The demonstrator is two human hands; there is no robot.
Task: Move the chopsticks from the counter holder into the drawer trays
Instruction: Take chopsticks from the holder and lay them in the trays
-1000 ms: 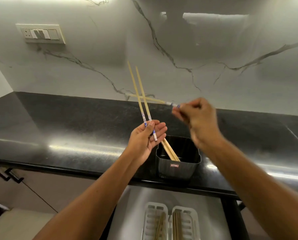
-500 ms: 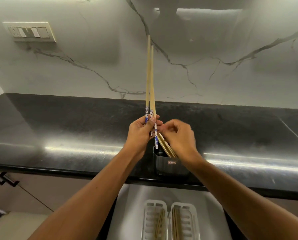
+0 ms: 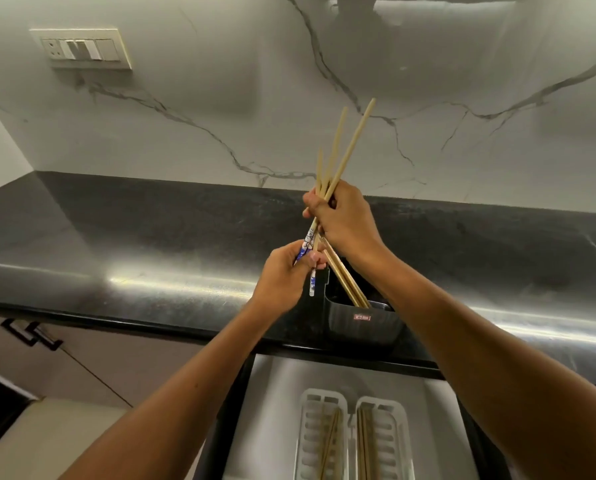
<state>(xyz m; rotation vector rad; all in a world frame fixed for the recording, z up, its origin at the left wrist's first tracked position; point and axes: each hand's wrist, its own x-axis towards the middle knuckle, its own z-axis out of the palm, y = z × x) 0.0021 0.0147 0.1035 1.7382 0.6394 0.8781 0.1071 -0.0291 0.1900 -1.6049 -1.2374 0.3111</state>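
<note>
From the head camera, three pale chopsticks (image 3: 347, 147) fan upward above the right hand (image 3: 345, 223), whose fingers (image 3: 315, 207) clench around them. Below, the left hand (image 3: 286, 271) pinches their blue-patterned ends (image 3: 312, 282). Just beneath the fingers, a dark holder (image 3: 369, 327) on the black tabletop (image 3: 151, 244) keeps more brown chopsticks (image 3: 345, 282), count unclear; its red label is unreadable. Two white drawer trays (image 3: 355, 441), cut off below, each hold chopsticks.

Pale chopsticks (image 3: 345, 157) fanned upward, others in black holder (image 3: 366, 323)
</note>
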